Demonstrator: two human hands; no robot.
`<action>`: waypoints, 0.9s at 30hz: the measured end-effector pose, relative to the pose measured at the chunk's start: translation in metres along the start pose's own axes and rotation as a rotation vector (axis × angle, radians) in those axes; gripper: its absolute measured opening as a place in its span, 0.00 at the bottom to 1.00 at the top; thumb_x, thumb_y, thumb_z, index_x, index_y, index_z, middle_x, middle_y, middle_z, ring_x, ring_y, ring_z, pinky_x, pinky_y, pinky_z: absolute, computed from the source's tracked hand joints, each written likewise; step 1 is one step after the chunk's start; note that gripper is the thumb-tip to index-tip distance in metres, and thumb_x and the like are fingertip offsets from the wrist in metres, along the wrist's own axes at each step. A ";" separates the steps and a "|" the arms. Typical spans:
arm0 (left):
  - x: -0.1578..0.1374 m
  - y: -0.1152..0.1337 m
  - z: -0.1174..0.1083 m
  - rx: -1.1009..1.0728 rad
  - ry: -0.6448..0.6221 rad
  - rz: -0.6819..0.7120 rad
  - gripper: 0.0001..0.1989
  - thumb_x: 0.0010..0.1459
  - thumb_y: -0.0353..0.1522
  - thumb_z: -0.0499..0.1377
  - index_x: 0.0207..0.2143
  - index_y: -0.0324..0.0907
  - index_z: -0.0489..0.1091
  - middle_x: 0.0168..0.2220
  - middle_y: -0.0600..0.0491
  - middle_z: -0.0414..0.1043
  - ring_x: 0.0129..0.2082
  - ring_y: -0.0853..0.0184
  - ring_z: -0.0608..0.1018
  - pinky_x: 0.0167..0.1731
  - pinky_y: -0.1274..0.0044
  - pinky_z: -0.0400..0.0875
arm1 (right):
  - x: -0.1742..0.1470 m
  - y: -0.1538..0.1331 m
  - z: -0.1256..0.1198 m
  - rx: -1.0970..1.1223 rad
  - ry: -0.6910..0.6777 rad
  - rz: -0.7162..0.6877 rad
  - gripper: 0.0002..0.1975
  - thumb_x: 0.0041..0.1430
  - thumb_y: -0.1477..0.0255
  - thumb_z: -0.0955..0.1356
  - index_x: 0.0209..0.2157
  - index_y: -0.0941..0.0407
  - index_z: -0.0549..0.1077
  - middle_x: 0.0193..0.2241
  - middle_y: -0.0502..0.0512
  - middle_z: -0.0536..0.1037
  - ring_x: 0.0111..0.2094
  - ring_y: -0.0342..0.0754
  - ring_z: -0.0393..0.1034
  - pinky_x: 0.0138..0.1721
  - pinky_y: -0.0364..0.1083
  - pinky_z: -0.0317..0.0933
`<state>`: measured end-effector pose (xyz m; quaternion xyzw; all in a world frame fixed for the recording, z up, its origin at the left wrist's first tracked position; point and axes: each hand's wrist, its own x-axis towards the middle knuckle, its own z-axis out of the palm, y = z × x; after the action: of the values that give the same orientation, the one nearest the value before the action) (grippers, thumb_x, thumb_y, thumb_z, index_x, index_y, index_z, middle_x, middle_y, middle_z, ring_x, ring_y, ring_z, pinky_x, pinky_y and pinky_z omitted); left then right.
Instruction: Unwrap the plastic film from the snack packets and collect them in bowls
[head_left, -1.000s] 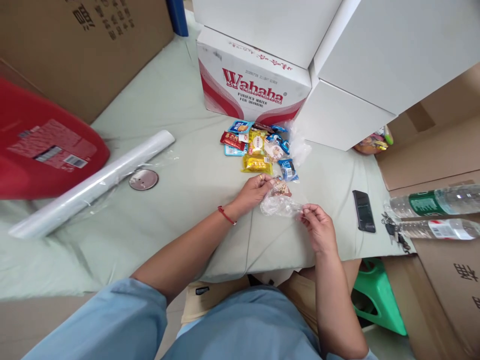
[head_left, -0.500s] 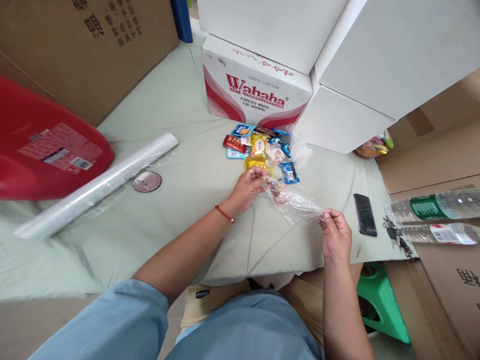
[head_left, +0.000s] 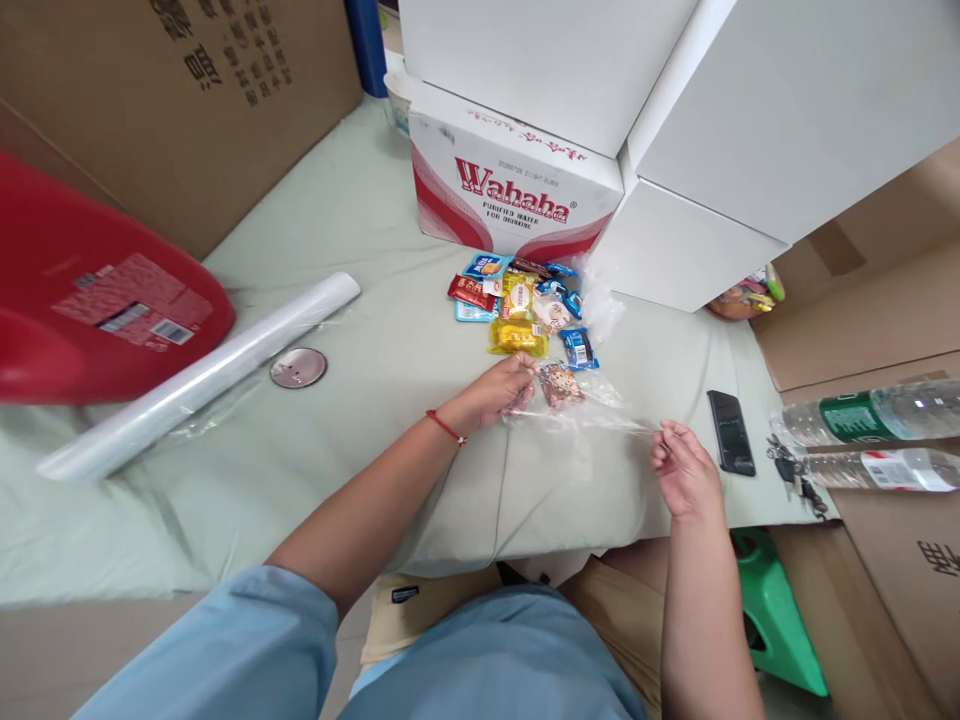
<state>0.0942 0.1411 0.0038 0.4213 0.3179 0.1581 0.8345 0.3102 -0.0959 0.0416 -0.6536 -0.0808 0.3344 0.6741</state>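
A clear plastic bag (head_left: 577,415) is stretched between my two hands, above the near part of the cloth-covered table. Its left part is pinched in my left hand (head_left: 510,388), fingers closed. My right hand (head_left: 681,462) grips its other end between thumb and fingers. Just beyond the bag lies a brown wrapped snack (head_left: 560,385), partly behind the film. Past my left hand is a pile of small packaged snacks: a yellow packet (head_left: 519,337), a blue packet (head_left: 578,348) and a red packet (head_left: 472,291) among them.
A Wahaha carton (head_left: 510,190) stands behind the snacks, beside white boxes (head_left: 690,240). To the left are a plastic film roll (head_left: 202,375), a round metal disc (head_left: 298,368) and a red jug (head_left: 112,290). A phone (head_left: 731,432), keys (head_left: 796,475) and bottles (head_left: 870,412) lie right.
My right hand has moved slightly right and pulled the bag tauter. My left hand has shifted a little nearer to me, and the brown snack shows more plainly.
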 end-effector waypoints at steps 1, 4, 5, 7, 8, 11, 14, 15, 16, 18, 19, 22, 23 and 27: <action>0.001 0.000 0.001 0.000 0.026 0.009 0.13 0.59 0.35 0.65 0.39 0.47 0.62 0.20 0.63 0.66 0.11 0.76 0.61 0.13 0.83 0.46 | 0.001 0.004 0.000 -0.032 0.062 -0.053 0.26 0.39 0.59 0.85 0.38 0.53 0.76 0.26 0.46 0.76 0.24 0.39 0.69 0.22 0.37 0.64; 0.004 -0.004 0.008 -0.015 0.128 0.059 0.11 0.63 0.37 0.61 0.40 0.48 0.58 0.20 0.64 0.65 0.11 0.74 0.62 0.13 0.83 0.47 | -0.006 0.015 0.007 -0.168 0.078 -0.110 0.28 0.48 0.44 0.79 0.36 0.54 0.77 0.28 0.51 0.78 0.27 0.45 0.73 0.27 0.43 0.68; 0.004 -0.007 0.011 -0.021 0.162 0.083 0.11 0.64 0.38 0.60 0.40 0.49 0.57 0.20 0.65 0.65 0.11 0.74 0.63 0.13 0.83 0.47 | -0.012 0.018 0.012 -0.230 0.044 -0.120 0.29 0.52 0.41 0.75 0.35 0.54 0.78 0.28 0.53 0.79 0.28 0.47 0.74 0.27 0.44 0.68; 0.004 -0.013 0.019 -0.028 0.220 0.134 0.12 0.66 0.41 0.59 0.41 0.49 0.56 0.21 0.66 0.64 0.11 0.74 0.64 0.14 0.82 0.49 | -0.023 0.024 0.027 -0.371 -0.050 -0.189 0.30 0.60 0.39 0.69 0.35 0.54 0.80 0.34 0.58 0.81 0.35 0.51 0.76 0.33 0.48 0.71; 0.003 -0.016 0.023 -0.027 0.240 0.163 0.12 0.67 0.42 0.58 0.41 0.49 0.56 0.21 0.66 0.63 0.12 0.74 0.65 0.14 0.82 0.51 | -0.027 0.026 0.036 -0.447 -0.097 -0.247 0.29 0.62 0.41 0.68 0.37 0.53 0.81 0.38 0.59 0.82 0.41 0.53 0.76 0.39 0.49 0.72; -0.003 -0.023 0.034 0.000 0.249 0.263 0.13 0.67 0.43 0.58 0.41 0.49 0.56 0.22 0.66 0.64 0.12 0.74 0.65 0.14 0.81 0.56 | -0.031 0.035 0.067 -0.646 -0.155 -0.445 0.21 0.60 0.48 0.73 0.43 0.50 0.82 0.48 0.58 0.82 0.52 0.56 0.72 0.54 0.54 0.67; -0.010 -0.023 0.038 0.007 0.246 0.317 0.10 0.69 0.41 0.55 0.42 0.48 0.56 0.22 0.66 0.65 0.11 0.74 0.66 0.14 0.81 0.58 | -0.023 0.041 0.086 -0.646 -0.098 -0.503 0.16 0.59 0.53 0.75 0.39 0.51 0.81 0.41 0.56 0.81 0.48 0.55 0.72 0.55 0.55 0.65; -0.013 -0.021 0.037 0.001 0.268 0.319 0.09 0.69 0.40 0.54 0.42 0.48 0.56 0.22 0.66 0.65 0.11 0.74 0.66 0.13 0.81 0.58 | -0.020 0.041 0.087 -0.580 -0.086 -0.461 0.16 0.59 0.53 0.74 0.37 0.51 0.80 0.38 0.54 0.81 0.44 0.53 0.72 0.52 0.54 0.67; -0.015 -0.018 0.036 -0.004 0.303 0.323 0.07 0.69 0.39 0.53 0.43 0.48 0.56 0.23 0.66 0.65 0.11 0.74 0.66 0.13 0.82 0.59 | -0.017 0.040 0.085 -0.487 -0.080 -0.394 0.16 0.59 0.53 0.74 0.36 0.52 0.79 0.35 0.53 0.79 0.40 0.51 0.72 0.48 0.52 0.68; -0.021 -0.012 0.033 -0.006 0.396 0.332 0.05 0.69 0.37 0.52 0.43 0.48 0.56 0.22 0.67 0.65 0.11 0.74 0.65 0.12 0.83 0.58 | -0.013 0.035 0.075 -0.278 -0.089 -0.222 0.18 0.54 0.52 0.77 0.34 0.52 0.77 0.30 0.49 0.76 0.32 0.46 0.69 0.37 0.47 0.68; -0.025 -0.009 0.031 0.002 0.437 0.328 0.04 0.69 0.36 0.51 0.43 0.48 0.56 0.22 0.67 0.64 0.11 0.75 0.65 0.12 0.84 0.58 | -0.011 0.030 0.068 -0.194 -0.104 -0.133 0.20 0.50 0.52 0.79 0.33 0.52 0.77 0.29 0.48 0.75 0.29 0.45 0.68 0.32 0.45 0.67; -0.041 -0.004 0.025 0.041 0.510 0.256 0.03 0.68 0.34 0.52 0.42 0.47 0.58 0.21 0.67 0.63 0.10 0.76 0.63 0.11 0.85 0.56 | -0.013 0.017 0.043 -0.115 -0.147 0.085 0.26 0.39 0.53 0.83 0.32 0.54 0.77 0.27 0.47 0.74 0.25 0.42 0.67 0.22 0.41 0.60; -0.048 -0.004 0.023 0.049 0.520 0.223 0.04 0.67 0.34 0.52 0.42 0.47 0.58 0.21 0.67 0.63 0.10 0.76 0.63 0.11 0.85 0.56 | -0.014 0.014 0.036 -0.133 -0.153 0.128 0.27 0.37 0.53 0.84 0.32 0.55 0.77 0.26 0.47 0.74 0.24 0.42 0.67 0.21 0.40 0.58; -0.087 -0.013 0.016 0.008 0.570 0.140 0.13 0.61 0.40 0.60 0.43 0.47 0.59 0.20 0.67 0.64 0.12 0.76 0.63 0.10 0.85 0.57 | -0.020 0.010 0.017 -0.207 -0.173 0.196 0.27 0.38 0.52 0.84 0.31 0.55 0.77 0.23 0.47 0.72 0.22 0.42 0.68 0.18 0.39 0.54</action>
<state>0.0394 0.0772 0.0349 0.3839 0.5103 0.3263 0.6969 0.2822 -0.0944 0.0415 -0.6931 -0.1084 0.4435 0.5578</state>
